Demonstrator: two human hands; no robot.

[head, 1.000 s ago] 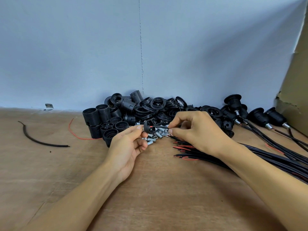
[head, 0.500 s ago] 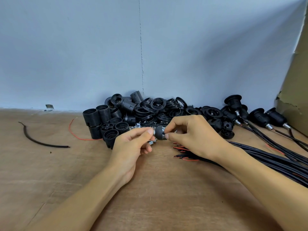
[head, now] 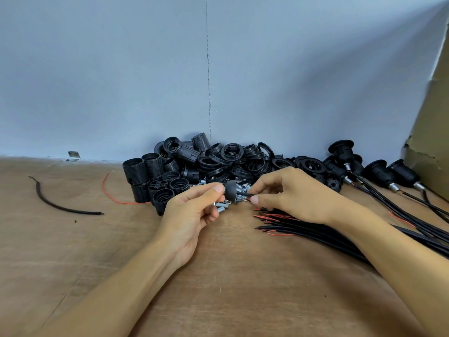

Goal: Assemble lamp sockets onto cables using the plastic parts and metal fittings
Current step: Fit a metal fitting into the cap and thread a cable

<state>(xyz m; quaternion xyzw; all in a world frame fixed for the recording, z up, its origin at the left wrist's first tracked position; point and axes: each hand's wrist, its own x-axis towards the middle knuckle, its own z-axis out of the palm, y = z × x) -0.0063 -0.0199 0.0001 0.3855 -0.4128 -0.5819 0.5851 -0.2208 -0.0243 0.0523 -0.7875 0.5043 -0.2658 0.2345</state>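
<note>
Your two arms reach out over the brown wooden desk [head: 218, 288]. Your left hand [head: 192, 215] pinches a small black round plastic cap [head: 230, 189] between thumb and first finger, and your other fingers are curled under. The cap is shaped like half a ball and sits just above the desk, between your two hands. Your right hand [head: 291, 195] pinches a thin black cable with a red wire end [head: 245, 194], and that cable meets the cap.

Just under the cap lie little shiny silver metal tubes [head: 222, 207]. Below your right hand is a bunch of long black cables with red tips [head: 303, 229], lying flat and running off to the right.

On the left lie a loose bent black cable piece [head: 60, 205] and a thin red wire [head: 109, 195].

Farther back is a heap of black ribbed plastic socket tubes [head: 155, 176] and black plastic rings [head: 230, 152]. To the far right are black sockets already on cables [head: 379, 169]. Behind it all stand the pale blue wall [head: 121, 69] and a brown cardboard sheet [head: 432, 117].
</note>
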